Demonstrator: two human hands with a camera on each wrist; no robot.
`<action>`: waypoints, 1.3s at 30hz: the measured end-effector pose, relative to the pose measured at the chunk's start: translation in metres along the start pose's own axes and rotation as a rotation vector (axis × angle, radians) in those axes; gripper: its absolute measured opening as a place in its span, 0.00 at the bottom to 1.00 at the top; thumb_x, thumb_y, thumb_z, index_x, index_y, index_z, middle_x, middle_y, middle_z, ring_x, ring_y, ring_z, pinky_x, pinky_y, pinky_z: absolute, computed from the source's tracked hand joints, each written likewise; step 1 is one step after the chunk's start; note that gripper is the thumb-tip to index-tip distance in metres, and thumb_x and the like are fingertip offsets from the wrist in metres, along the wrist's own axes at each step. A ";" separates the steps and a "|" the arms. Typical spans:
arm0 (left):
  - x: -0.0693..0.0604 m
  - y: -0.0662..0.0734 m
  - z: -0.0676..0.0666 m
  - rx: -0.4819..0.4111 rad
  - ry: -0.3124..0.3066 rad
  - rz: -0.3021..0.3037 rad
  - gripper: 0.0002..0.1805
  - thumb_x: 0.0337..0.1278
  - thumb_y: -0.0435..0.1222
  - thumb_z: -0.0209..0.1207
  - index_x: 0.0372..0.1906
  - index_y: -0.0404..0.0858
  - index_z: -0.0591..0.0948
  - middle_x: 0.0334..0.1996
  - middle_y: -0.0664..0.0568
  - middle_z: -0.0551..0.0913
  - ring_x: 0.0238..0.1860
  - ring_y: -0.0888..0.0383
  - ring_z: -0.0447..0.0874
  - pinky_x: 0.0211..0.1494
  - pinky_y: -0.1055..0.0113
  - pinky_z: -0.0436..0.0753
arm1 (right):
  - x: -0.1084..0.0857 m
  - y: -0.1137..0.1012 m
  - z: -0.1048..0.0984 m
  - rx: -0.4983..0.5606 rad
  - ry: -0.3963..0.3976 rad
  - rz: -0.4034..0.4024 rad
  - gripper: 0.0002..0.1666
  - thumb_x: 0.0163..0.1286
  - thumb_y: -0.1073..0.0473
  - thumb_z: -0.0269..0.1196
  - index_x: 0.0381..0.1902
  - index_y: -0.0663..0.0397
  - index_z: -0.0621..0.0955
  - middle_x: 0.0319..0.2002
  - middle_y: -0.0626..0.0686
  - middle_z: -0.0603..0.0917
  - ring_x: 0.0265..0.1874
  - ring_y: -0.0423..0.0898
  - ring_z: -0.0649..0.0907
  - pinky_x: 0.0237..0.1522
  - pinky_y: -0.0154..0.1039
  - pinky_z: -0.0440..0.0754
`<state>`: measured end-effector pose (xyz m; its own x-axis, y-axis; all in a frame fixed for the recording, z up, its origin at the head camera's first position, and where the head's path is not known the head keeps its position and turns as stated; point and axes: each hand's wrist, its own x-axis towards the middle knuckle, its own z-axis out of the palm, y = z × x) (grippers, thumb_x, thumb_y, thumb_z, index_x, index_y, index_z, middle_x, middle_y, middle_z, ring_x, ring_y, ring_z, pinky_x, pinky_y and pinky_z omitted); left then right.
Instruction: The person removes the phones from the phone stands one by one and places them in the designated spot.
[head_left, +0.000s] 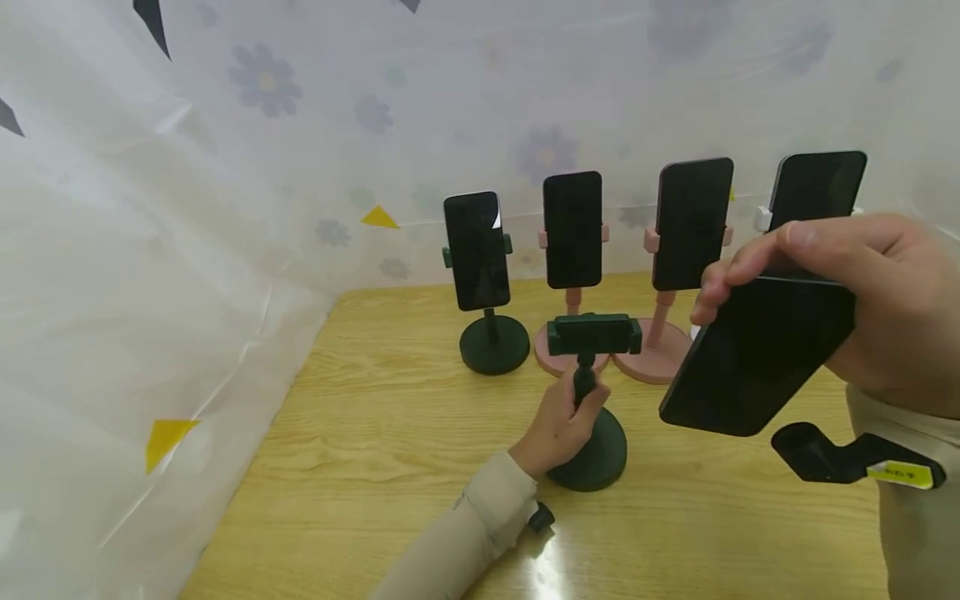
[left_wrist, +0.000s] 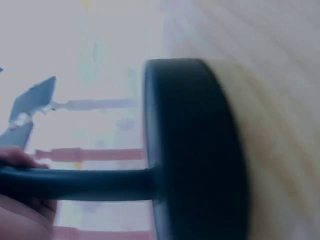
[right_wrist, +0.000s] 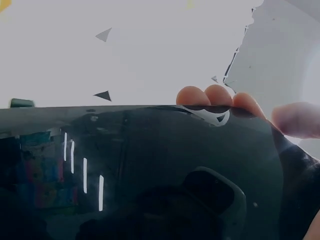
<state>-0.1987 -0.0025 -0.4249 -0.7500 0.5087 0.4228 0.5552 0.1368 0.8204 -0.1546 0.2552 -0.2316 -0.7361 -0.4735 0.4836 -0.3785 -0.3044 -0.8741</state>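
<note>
Head view. Nearest us: the right hand, fingers bent about the edges of a black phone. The phone hung tilted above the table, to the right of a green stand; an edge hold, we judged, left its broad face uncovered. Left hand: wrapped round the stand's post, below the clamp, probably to keep the stand from turning. Behind, in a row, we listed four dark phones: one on a second green stand, two on pink stands, one in a white clamp, its lower part hidden by the right hand. Their place along the back suggested to us that the front was kept for work.

Left wrist view. Nearest: the green stand's base, on or just over the wood; we could not tell which. The post ran into the left hand, cut off by the frame, with fingers showing on both sides of it.

Right wrist view. Nearest: the held phone, filling the lower part. Three fingertips lapped its far edge and another digit lay by the corner, perhaps for a steadier grip; finger or thumb, we could not tell.
</note>
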 end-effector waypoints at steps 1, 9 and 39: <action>-0.002 0.003 -0.002 0.020 -0.002 -0.027 0.07 0.77 0.38 0.47 0.45 0.37 0.67 0.27 0.47 0.74 0.28 0.67 0.68 0.35 0.76 0.69 | -0.002 0.002 0.001 0.007 -0.006 0.006 0.27 0.79 0.72 0.29 0.49 0.84 0.75 0.46 0.72 0.82 0.43 0.65 0.83 0.44 0.54 0.87; -0.007 0.027 -0.022 0.273 -0.014 -0.109 0.11 0.71 0.41 0.54 0.52 0.42 0.73 0.37 0.53 0.80 0.36 0.64 0.76 0.42 0.75 0.77 | -0.013 0.018 0.004 0.014 0.027 0.022 0.27 0.78 0.74 0.30 0.47 0.79 0.78 0.45 0.69 0.84 0.42 0.61 0.85 0.44 0.51 0.87; -0.047 0.057 -0.078 0.518 0.116 -0.213 0.11 0.70 0.43 0.57 0.49 0.42 0.77 0.38 0.53 0.85 0.33 0.62 0.79 0.39 0.69 0.79 | -0.022 0.067 0.011 0.223 -0.085 0.179 0.32 0.80 0.71 0.27 0.51 0.68 0.81 0.48 0.57 0.88 0.46 0.53 0.88 0.49 0.46 0.86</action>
<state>-0.1598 -0.0851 -0.3682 -0.8830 0.3318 0.3321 0.4693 0.6401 0.6083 -0.1580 0.2361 -0.3004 -0.7265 -0.6011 0.3330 -0.1073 -0.3795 -0.9190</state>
